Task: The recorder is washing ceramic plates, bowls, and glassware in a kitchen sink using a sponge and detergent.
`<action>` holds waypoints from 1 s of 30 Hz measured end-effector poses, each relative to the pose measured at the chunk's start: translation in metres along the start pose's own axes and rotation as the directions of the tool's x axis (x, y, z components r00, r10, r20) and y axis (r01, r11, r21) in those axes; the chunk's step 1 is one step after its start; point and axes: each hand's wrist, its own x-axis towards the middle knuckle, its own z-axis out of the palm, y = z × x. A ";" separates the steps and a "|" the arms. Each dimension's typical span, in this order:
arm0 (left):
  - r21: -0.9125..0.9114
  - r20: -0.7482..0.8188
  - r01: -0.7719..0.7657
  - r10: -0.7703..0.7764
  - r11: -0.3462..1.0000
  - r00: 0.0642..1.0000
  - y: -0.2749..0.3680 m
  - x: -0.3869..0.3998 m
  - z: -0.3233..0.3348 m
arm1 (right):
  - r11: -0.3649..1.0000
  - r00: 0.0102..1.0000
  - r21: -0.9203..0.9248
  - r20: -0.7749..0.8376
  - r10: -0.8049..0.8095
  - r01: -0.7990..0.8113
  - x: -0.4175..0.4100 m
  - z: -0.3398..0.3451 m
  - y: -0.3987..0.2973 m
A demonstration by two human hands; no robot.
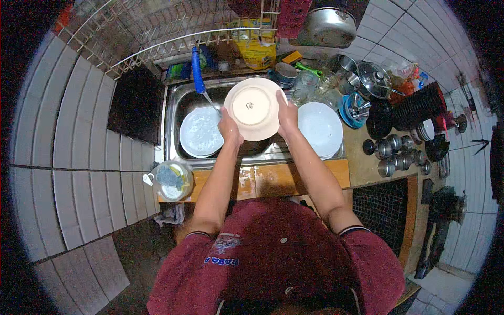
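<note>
A cream plate point(256, 134) is held over the sink, its underside with a maker's mark facing up. My left hand point(230, 128) grips its left edge, and my right hand point(287, 114) grips its right edge. The blue sleeve of a faucet point(198, 71) points down beside the plate, its thin metal end or a water stream reaching towards my left hand; I cannot tell which. Left of the plate, stacked white plates point(201, 132) with water on top sit in the steel sink point(171, 118). A stack of white plates point(321, 128) stands on the right.
A clear tub point(185, 167) with a scouring pad stands at the front left. A white wire rack point(189, 37) hangs above the sink. Glasses point(307, 78), a glass pot lid point(374, 78), metal-lidded jars point(386, 167) and a blue bowl with utensils point(350, 114) crowd the right counter.
</note>
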 end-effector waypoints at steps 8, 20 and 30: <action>0.441 -0.090 -0.273 0.345 0.855 0.934 0.002 0.002 0.003 | 0.961 0.840 0.227 0.543 0.009 -0.157 -0.006 -0.011 -0.004; 0.526 0.106 -0.671 0.742 0.523 0.662 -0.021 0.059 -0.030 | 0.838 0.927 0.522 0.371 -0.060 -0.155 0.017 0.055 0.045; 0.745 -0.063 -0.049 0.144 0.665 0.988 0.013 0.088 -0.028 | 0.911 0.913 0.389 0.406 -0.039 -0.134 0.025 0.028 0.036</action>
